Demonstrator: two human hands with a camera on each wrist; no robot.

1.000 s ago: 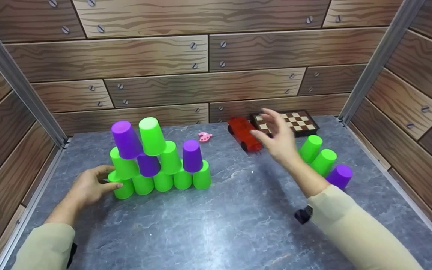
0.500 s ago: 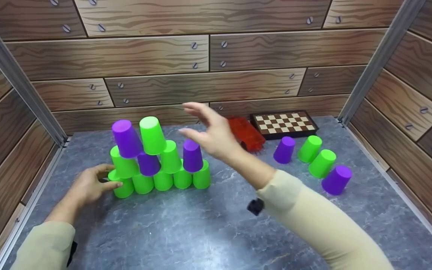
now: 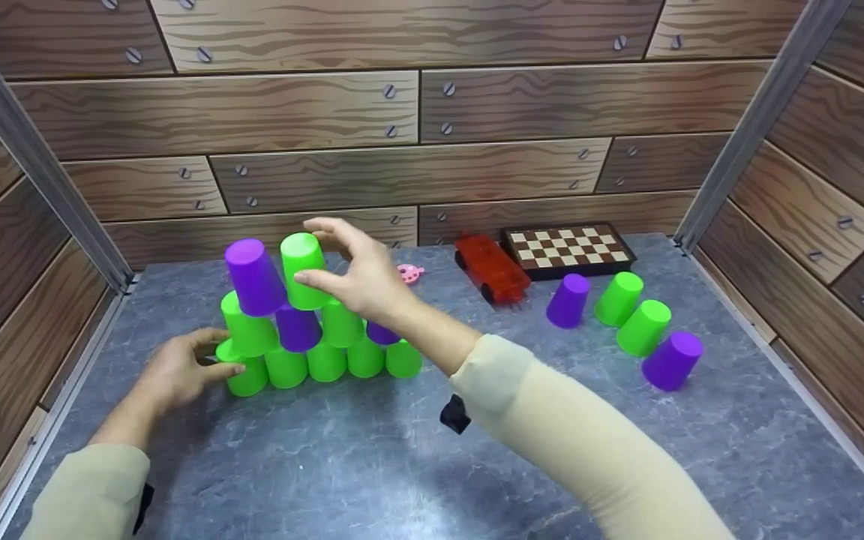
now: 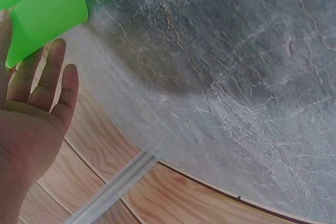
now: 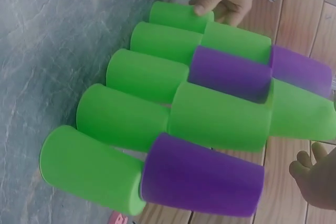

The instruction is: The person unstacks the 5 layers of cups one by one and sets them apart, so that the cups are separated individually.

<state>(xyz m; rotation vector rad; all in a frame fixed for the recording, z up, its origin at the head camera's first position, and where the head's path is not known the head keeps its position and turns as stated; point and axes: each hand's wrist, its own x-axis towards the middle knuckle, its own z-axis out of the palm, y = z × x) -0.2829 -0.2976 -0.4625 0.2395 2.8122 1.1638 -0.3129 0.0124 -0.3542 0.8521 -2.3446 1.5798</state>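
Observation:
Upside-down cups form a stepped stack: a bottom row of green cups (image 3: 327,365), a second row mixing green and purple, and two on top. My left hand (image 3: 177,371) holds the leftmost bottom green cup (image 3: 247,381), thumb in front and fingers partly hidden behind. At the stack's top, my right hand (image 3: 372,277) spreads its thumb and fingers about the upper green cup (image 3: 301,255), thumb in front. In the right wrist view a gap shows between the fingers (image 5: 303,167) and that cup. Left of it stands the top purple cup (image 3: 254,277). The right hand partly covers a second-row purple cup (image 3: 381,334).
On the right stand loose upside-down cups: a purple cup (image 3: 568,301), two green cups (image 3: 644,328) and another purple cup (image 3: 673,361). Behind lie a red toy car (image 3: 492,270), a checkered board (image 3: 571,250) and a small pink piece (image 3: 409,274). Wood-patterned walls (image 3: 312,184) enclose the table.
My right hand has moved left from beside the loose cups, across the red car, to the upper green cup. The left hand and the stack have stayed put.

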